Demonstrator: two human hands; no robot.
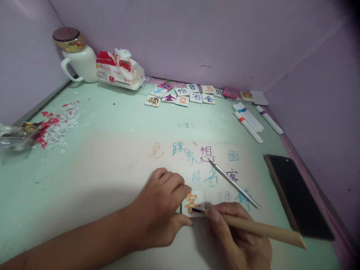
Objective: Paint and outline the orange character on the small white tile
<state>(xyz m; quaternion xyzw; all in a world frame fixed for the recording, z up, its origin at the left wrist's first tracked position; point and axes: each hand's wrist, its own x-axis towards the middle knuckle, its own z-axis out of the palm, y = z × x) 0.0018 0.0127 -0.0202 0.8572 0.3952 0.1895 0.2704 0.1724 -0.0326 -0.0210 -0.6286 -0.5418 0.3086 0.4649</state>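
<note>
A small white square tile bears an orange painted character and lies flat on the table. My left hand grips its left edge between thumb and fingers, covering that side. In my right hand is a wooden-handled carving tool, held like a pen. Its dark metal tip touches the lower part of the orange character. Just beyond the right hand, a slim silver craft knife rests across characters written on the tabletop.
Several lettered tiles line the back wall. White markers and a black phone lie to the right. Red and white shavings are scattered beside a clear plastic bag at left. A tissue pack and white mug stand behind.
</note>
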